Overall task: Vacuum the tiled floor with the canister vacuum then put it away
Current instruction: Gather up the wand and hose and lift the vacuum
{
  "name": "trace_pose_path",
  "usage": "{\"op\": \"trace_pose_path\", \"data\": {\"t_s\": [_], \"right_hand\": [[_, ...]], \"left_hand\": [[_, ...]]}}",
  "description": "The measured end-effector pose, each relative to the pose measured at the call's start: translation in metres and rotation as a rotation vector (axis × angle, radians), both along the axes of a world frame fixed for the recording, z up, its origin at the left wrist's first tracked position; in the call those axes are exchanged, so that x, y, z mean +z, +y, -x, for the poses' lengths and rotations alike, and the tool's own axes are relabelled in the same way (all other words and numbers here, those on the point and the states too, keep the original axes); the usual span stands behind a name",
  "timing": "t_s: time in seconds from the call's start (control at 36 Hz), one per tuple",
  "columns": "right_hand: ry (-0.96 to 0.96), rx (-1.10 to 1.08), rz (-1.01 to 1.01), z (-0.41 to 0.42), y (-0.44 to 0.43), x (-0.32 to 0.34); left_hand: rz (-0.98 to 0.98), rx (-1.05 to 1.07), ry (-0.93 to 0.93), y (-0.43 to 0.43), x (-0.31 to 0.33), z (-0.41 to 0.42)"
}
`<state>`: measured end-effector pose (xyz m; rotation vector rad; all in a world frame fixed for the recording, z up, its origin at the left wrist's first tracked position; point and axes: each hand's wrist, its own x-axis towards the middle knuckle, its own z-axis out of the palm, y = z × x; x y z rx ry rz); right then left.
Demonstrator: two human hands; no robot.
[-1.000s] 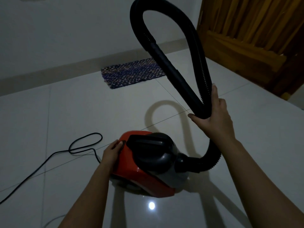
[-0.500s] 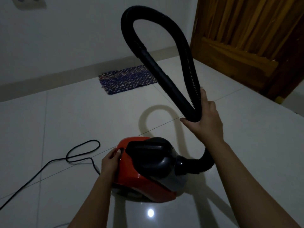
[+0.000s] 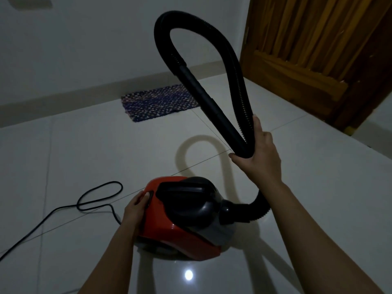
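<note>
The vacuum [image 3: 182,215] stands on the tiled floor [image 3: 63,158], red body with a black top, and I take it as the landmark for all places here. The left hand [image 3: 135,209] lies against its left end, fingers curled around the edge, the thumb resting on a small dark button [image 3: 151,197]. I cannot tell if the thumb presses it or only touches. The right hand [image 3: 261,153] is raised above and to the right of the vacuum, closed around the hose [image 3: 239,85], which is folded into a tall loop; both the ribbed part and the smooth tube pass through the palm.

The cord [image 3: 93,200] lies loose on the floor to the left of the vacuum, with one loop in it. The rug [image 3: 157,102] is well beyond the vacuum, near the wall, and the wooden door [image 3: 318,49] is beyond it to the right.

I judge the step is working this button, perhaps the switch or the cord rewind. To do it well, hold the body steady with the fingers and push straight with the thumb. Keep the hose loop high, away from the cord. If the cord pulls in, its loop may catch, so it is better to straighten it first.
</note>
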<state>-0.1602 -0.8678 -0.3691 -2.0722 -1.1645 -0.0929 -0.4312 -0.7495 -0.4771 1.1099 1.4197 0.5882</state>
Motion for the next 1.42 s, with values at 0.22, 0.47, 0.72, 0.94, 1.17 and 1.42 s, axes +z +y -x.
{"op": "trace_pose_path", "data": {"t_s": [0.22, 0.47, 0.72, 0.94, 1.17, 1.42], "right_hand": [[-0.024, 0.002, 0.008, 0.000, 0.001, -0.001], [-0.033, 0.000, 0.010, -0.002, 0.000, -0.003], [-0.040, -0.003, 0.014, 0.000, 0.000, -0.003], [-0.042, -0.008, 0.020, -0.001, -0.001, -0.004], [-0.031, -0.012, 0.027, -0.002, -0.003, -0.003], [-0.021, -0.018, 0.032, -0.002, -0.006, -0.001]], "left_hand": [[0.056, 0.015, -0.042, 0.003, -0.002, 0.003], [0.064, 0.005, -0.037, 0.003, -0.002, 0.002], [0.076, 0.031, -0.066, 0.004, -0.005, 0.001], [0.096, 0.088, -0.120, 0.005, -0.007, -0.003], [0.044, 0.102, -0.074, 0.001, -0.007, -0.003], [-0.025, 0.121, -0.029, -0.006, -0.004, -0.003]]}}
